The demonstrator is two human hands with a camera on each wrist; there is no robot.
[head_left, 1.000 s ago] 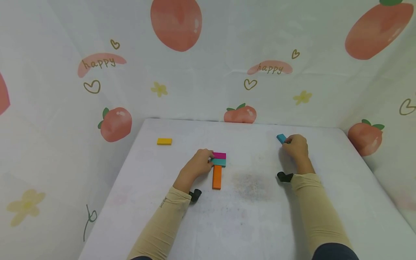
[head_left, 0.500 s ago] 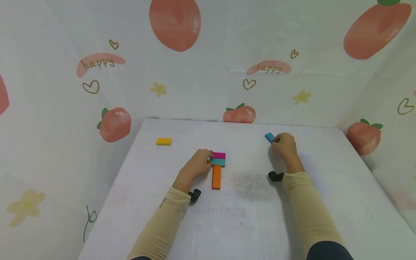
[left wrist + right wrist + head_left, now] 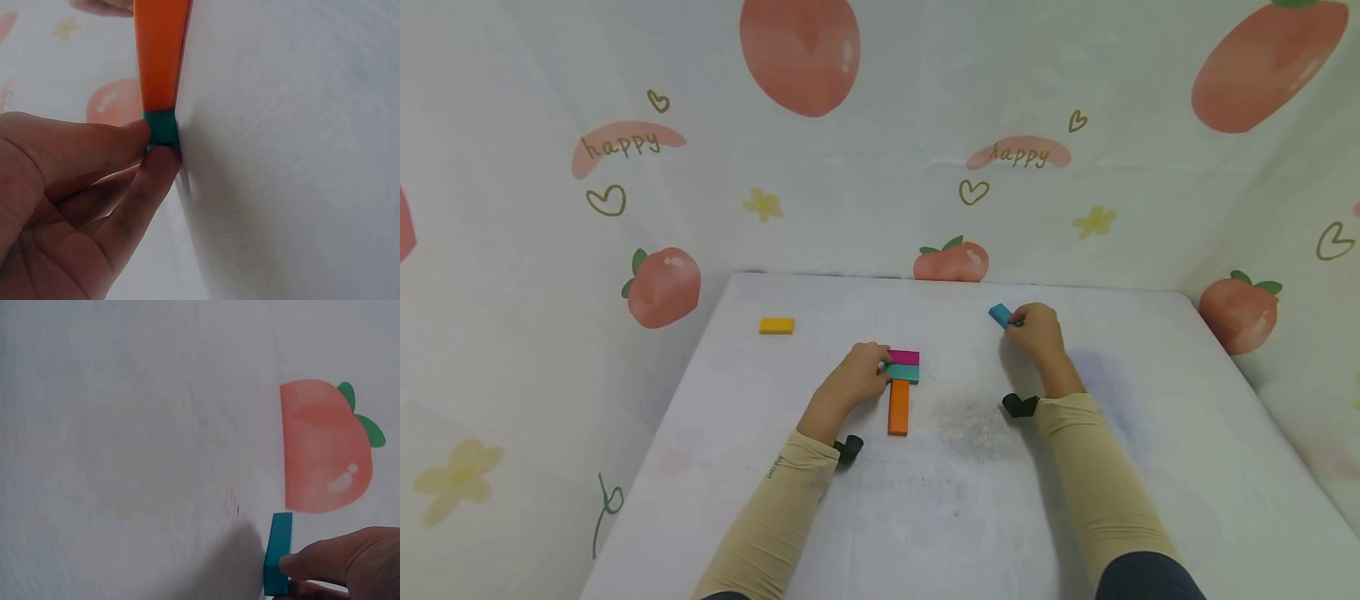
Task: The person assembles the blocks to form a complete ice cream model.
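Note:
My left hand (image 3: 854, 375) holds the left end of two blocks lying side by side, a magenta block (image 3: 904, 357) and a teal block (image 3: 904, 374). In the left wrist view, its fingertips touch the teal block (image 3: 163, 128), and the magenta one is hidden. An orange block (image 3: 898, 408) reaches from the teal block toward the person. Toward the back right, my right hand (image 3: 1037, 333) pinches a blue block (image 3: 1000, 314) by its near end. The right wrist view shows the thumb on that blue block (image 3: 278, 550), which hangs over the table with a shadow beside it.
A yellow block (image 3: 777, 326) lies at the back left of the white table (image 3: 955, 533). Behind and beside the table hangs a white cloth (image 3: 865, 183) printed with peaches, hearts and flowers. Dark devices (image 3: 1019, 406) are worn at both wrists.
The right hand has moved left across the back of the table, carrying the blue block. The left hand and the blocks beside it stay in place.

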